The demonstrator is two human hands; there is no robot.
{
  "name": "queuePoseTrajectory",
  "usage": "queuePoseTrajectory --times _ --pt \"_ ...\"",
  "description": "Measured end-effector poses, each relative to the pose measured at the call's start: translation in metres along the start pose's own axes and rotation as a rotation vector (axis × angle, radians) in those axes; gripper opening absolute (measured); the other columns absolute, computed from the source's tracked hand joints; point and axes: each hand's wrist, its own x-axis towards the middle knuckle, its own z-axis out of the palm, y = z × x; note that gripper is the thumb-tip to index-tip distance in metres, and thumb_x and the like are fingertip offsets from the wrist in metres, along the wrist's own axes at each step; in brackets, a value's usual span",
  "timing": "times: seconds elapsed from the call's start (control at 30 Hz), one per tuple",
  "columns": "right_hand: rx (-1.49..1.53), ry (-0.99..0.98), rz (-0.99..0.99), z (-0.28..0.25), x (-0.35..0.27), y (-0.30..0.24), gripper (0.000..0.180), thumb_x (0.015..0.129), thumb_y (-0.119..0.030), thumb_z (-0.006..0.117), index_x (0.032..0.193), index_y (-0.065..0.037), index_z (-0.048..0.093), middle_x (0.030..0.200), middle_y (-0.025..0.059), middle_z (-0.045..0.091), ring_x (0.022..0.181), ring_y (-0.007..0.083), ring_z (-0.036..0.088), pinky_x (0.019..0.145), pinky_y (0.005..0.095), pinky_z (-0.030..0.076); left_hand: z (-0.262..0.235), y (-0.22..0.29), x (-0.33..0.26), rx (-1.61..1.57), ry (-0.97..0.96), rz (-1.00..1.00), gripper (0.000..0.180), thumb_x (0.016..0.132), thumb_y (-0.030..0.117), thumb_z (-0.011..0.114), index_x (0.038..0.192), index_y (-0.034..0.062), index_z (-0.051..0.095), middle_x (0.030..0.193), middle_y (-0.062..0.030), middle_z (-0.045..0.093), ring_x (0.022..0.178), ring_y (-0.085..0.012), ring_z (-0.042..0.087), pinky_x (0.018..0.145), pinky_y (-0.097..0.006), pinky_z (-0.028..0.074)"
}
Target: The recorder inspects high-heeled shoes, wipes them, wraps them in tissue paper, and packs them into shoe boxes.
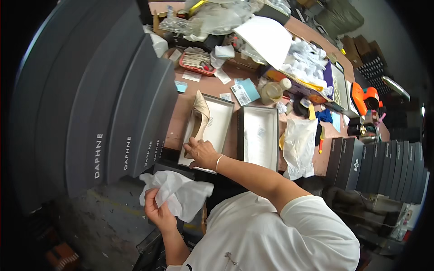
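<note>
A beige high-heeled shoe [201, 116] lies lengthwise in a shallow white-lined shoebox [222, 119] with dark edges, its pointed toe at the far end. My right hand [203, 154] reaches over the box's near end, its fingers curled round the back of the shoe. Lower left, off the table's near edge, my left hand [159, 211] pinches a crumpled sheet of white tissue paper [183, 192]. To the right of the shoebox sits a second shallow white-lined box part [260, 151].
Tall stacks of dark shoeboxes [117, 104] wall off the left; more dark boxes [379, 165] line the right. Behind stand a red basket of sticks [197, 63], a jar [271, 92] and a carton of white paper [305, 63]. A white paper sheet [299, 147] lies farther right.
</note>
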Motion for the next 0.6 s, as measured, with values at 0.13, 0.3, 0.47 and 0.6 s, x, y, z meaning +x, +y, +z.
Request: queuePoseTrajectory --times 0.13,0.3,0.47,0.6 --pt "-0.002 0.008 0.214 -0.029 -0.035 0.026 0.069 0.068 -0.052 0.076 0.113 -0.004 0.057 0.109 0.0127 0.052 0.101 0.032 0.057 0.082 0.0421 0.051 0.015 -0.016 0.012 -0.092 0.041 -0.207 0.024 0.082 -0.005 0.057 0.106 -0.0045 0.057 0.102 -0.006 0.057 0.093 -0.0142 0.056 0.085 -0.026 0.044" --pt "0.399 0.517 -0.006 0.018 -0.044 0.068 0.038 0.072 -0.025 0.074 0.097 0.0 0.06 0.107 0.0179 0.057 0.095 0.0357 0.06 0.081 0.0434 0.05 0.076 -0.028 0.07 -0.056 -0.129 -0.014 0.018 0.083 -0.006 0.059 0.1 -0.0073 0.062 0.093 -0.006 0.059 0.088 -0.0121 0.058 0.079 -0.025 0.046" --pt "1.02 0.585 0.13 -0.098 -0.175 0.081 0.054 0.069 -0.027 0.074 0.112 0.003 0.061 0.104 0.0152 0.063 0.094 0.0263 0.064 0.082 0.0352 0.05 0.114 -0.02 0.106 -0.049 -0.13 -0.029 0.017 0.084 -0.004 0.061 0.101 -0.0051 0.065 0.094 -0.006 0.064 0.083 -0.01 0.059 0.074 -0.023 0.047" --pt "1.677 0.64 -0.056 -0.106 -0.278 0.108 0.078 0.053 -0.048 0.081 0.104 0.009 0.062 0.096 0.0169 0.067 0.087 0.0242 0.067 0.081 0.0333 0.052 0.165 0.011 0.107 -0.156 -0.247 0.004 0.025 0.084 -0.006 0.06 0.109 -0.0036 0.064 0.102 -0.0091 0.065 0.091 -0.0117 0.061 0.08 -0.024 0.047"
